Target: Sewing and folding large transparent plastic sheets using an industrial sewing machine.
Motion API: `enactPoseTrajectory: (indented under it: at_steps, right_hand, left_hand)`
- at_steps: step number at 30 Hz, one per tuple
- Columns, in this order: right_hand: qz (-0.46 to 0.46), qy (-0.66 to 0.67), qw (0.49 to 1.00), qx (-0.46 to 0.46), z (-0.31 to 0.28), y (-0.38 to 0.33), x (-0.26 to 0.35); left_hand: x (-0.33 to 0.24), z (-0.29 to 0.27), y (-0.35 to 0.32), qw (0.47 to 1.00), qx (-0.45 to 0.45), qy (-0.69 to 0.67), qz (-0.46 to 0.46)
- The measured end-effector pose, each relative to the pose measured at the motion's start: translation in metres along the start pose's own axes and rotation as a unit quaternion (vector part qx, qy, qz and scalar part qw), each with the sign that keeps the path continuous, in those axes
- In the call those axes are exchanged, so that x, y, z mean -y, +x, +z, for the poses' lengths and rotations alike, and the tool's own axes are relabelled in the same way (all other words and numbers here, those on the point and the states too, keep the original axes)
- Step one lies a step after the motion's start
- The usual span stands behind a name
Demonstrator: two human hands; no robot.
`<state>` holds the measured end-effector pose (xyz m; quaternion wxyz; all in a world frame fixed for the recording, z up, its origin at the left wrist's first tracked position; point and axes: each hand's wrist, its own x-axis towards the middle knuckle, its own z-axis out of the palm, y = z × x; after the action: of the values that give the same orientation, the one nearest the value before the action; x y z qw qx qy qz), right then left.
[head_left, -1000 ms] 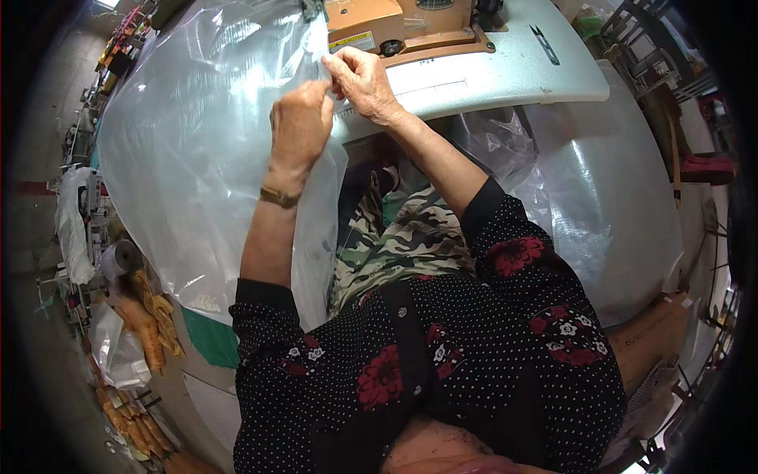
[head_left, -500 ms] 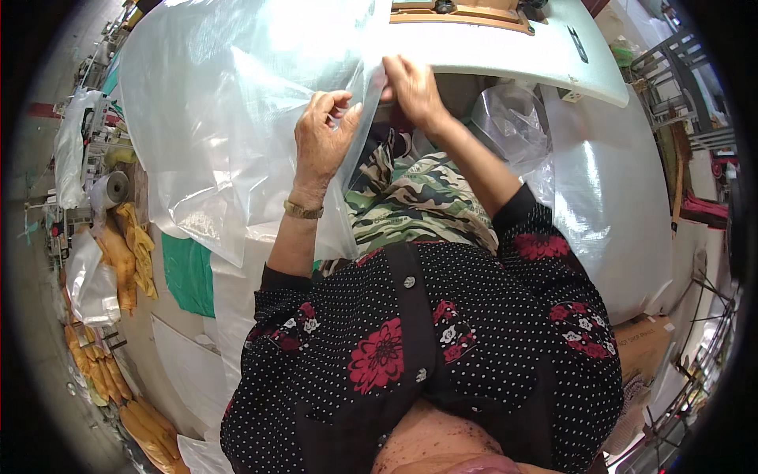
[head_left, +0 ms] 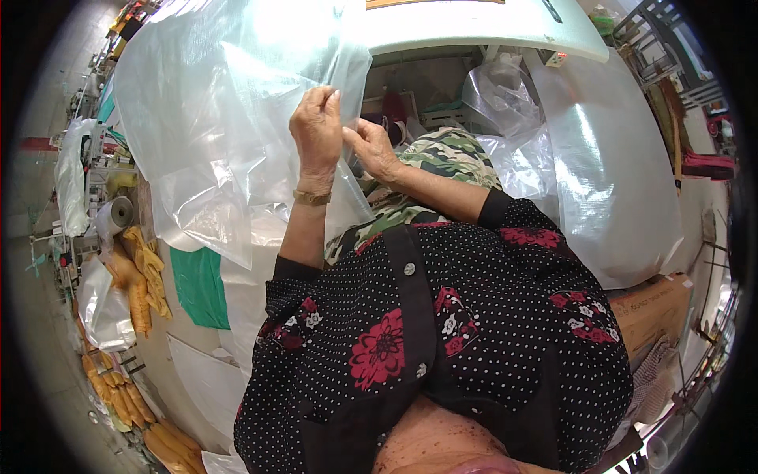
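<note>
A large translucent plastic sheet (head_left: pixel 181 103) spreads over the left side of the white table and hangs down over my lap. My left hand (head_left: pixel 316 134), with a watch at the wrist, is closed in a pinch on the sheet near its right edge. Just right of it and slightly lower, my right hand (head_left: pixel 375 152) has thumb and finger closed at the same edge. Its other fingers are curled and partly hidden. The two hands almost touch. Camouflage-patterned cloth (head_left: pixel 446 162) covers my legs beneath them.
The white table (head_left: pixel 474 25) has an orange-brown base (head_left: pixel 434 3) at its far edge. More plastic sheeting (head_left: pixel 604 166) drapes on the right, beside crumpled clear plastic (head_left: pixel 501 95). A cardboard box (head_left: pixel 651 312) stands at lower right. Green material (head_left: pixel 199 288) hangs at left.
My right hand has come down and left along the sheet's edge, close to my left hand. My left hand has closed its fingers on the sheet. The view has shifted slightly, showing less of the table.
</note>
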<state>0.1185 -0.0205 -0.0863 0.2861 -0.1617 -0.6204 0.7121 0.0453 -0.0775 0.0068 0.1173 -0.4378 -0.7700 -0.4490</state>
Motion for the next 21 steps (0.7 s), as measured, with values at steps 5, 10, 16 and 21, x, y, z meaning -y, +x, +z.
enactPoseTrajectory:
  at_steps: [5,10,16,21]
  right_hand:
    - [-0.072,-0.091,0.989,0.092,-0.023,-0.050,0.104]
    - [-0.034,-0.068,0.990,0.119,-0.029,-0.060,0.128]
    - [-0.149,-0.257,0.948,0.111,-0.024,-0.053,0.120]
    - [-0.161,-0.340,0.915,0.143,-0.021,-0.051,0.111]
  left_hand:
    - [-0.021,-0.031,0.006,0.995,0.008,-0.099,-0.020]
    - [-0.040,-0.040,0.013,0.982,0.095,-0.148,-0.065]
    - [-0.045,-0.037,0.005,0.983,0.092,-0.150,-0.043]
    - [-0.044,-0.044,0.002,0.976,0.139,-0.142,-0.086]
